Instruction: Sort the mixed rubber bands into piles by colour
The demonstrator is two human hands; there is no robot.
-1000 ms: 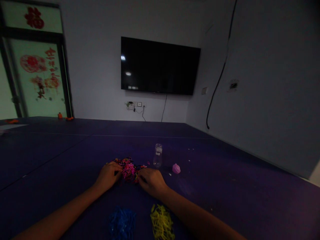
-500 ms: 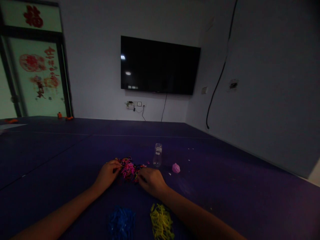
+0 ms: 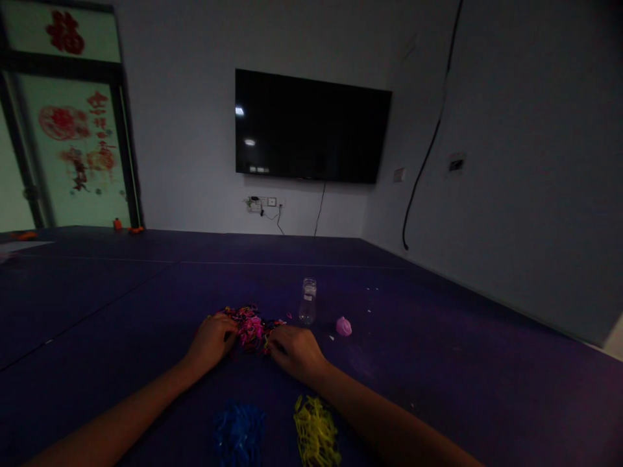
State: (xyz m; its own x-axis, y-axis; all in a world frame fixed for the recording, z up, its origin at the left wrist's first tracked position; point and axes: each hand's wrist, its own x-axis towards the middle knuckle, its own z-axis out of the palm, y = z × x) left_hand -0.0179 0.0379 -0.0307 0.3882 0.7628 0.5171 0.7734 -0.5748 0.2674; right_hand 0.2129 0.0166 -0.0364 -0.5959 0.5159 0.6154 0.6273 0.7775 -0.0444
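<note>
A mixed heap of small coloured bands [image 3: 249, 326], mostly pink, lies on the dark purple table [image 3: 462, 363]. My left hand [image 3: 210, 340] rests at the heap's left edge with curled fingers touching the bands. My right hand [image 3: 294, 350] sits at the heap's right edge, fingers curled into it; what each hand pinches is too small to make out. Closer to me lie a blue pile [image 3: 238, 433] and a yellow pile [image 3: 315, 431] of bands, between my forearms.
A small clear bottle [image 3: 307, 301] stands just behind the heap, with a pink cap [image 3: 343, 326] to its right. A black screen [image 3: 311, 126] hangs on the far wall. A glass door with red decorations [image 3: 73, 143] is at the left.
Both hands stay at the heap; the fingers shift slightly among the bands. The view has barely moved.
</note>
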